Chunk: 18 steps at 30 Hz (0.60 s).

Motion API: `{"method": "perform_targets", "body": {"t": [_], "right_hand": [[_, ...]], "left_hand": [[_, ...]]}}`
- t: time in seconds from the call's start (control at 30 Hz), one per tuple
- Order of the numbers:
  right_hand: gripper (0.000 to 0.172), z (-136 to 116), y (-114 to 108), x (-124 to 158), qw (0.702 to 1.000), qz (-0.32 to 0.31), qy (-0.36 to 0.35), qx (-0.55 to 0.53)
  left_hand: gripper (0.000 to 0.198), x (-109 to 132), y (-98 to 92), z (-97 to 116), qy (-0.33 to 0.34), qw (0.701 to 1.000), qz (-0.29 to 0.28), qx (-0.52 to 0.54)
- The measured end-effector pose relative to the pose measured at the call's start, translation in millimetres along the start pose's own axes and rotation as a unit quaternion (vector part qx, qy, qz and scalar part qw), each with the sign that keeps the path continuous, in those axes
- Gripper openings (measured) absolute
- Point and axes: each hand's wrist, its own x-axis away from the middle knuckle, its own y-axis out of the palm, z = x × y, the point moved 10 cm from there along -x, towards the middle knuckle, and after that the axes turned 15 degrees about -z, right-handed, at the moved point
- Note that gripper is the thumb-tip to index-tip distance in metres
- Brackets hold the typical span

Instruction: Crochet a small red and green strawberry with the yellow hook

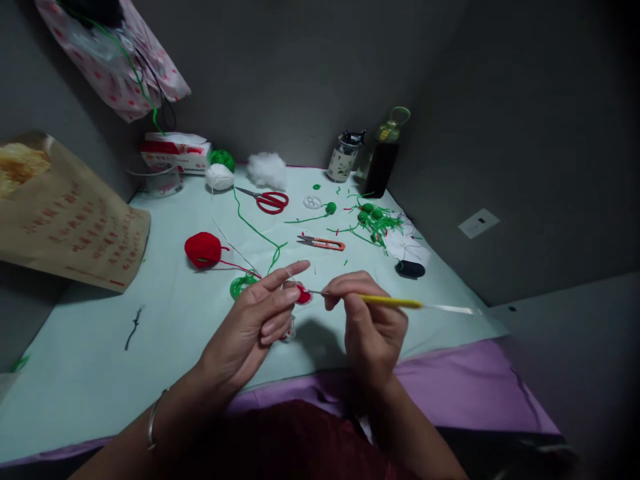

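My left hand [267, 313] pinches a small red and white crochet piece [303, 294] between thumb and fingers, its index finger stretched out with white yarn over it. My right hand [373, 320] grips a crochet hook [390, 301] with a yellow handle; the metal tip points left and reaches the piece. Red yarn runs from the left hand to a red yarn ball [203, 250], and white yarn leads back to a white yarn ball [219, 177]. Beside the left fingers lies a coil of green yarn [242, 285]. Part of the crochet work hangs below, mostly hidden by the fingers.
Red-handled scissors [272, 202] and orange thread snips [323, 243] lie beyond my hands. Green crocheted pieces [373, 217] are heaped at right near a dark bottle [384, 160]. White stuffing [267, 171] sits at the back; a paper bag [75, 220] stands left.
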Motion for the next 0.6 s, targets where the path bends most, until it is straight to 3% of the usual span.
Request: {"method": "perform_targets", "body": {"t": [0.07, 0.17, 0.27, 0.33, 0.4, 0.5, 0.6], "right_hand": [[0.019, 10, 1, -3, 0.997, -0.001, 0.030, -0.071], [0.018, 13, 7, -3, 0.997, -0.015, 0.044, -0.061], [0.024, -3, 13, 1, 0.997, -0.031, -0.003, 0.075], [0.031, -18, 18, 5, 0.980, -0.043, -0.056, 0.184], [0.030, -21, 15, 6, 0.977, -0.037, -0.064, 0.200], [0.020, 4, -4, 2, 0.999, 0.015, 0.021, 0.029], [0.019, 30, -2, -1, 0.986, 0.021, 0.087, -0.144]], "left_hand": [[0.041, 0, 1.9, 3, 0.009, 0.999, -0.003, -0.030], [0.042, 1, 0.1, 6, 0.029, 0.996, 0.020, -0.083], [0.046, 2, -3.3, 7, 0.049, 0.993, 0.036, -0.099], [0.045, 0, -2.7, 0, 0.027, 0.997, 0.017, -0.063], [0.038, -3, -2.2, -7, -0.005, 1.000, -0.001, -0.011], [0.028, -4, -5.3, -5, -0.010, 1.000, 0.004, 0.027], [0.032, -4, -3.6, 1, 0.006, 1.000, 0.003, -0.011]]}}
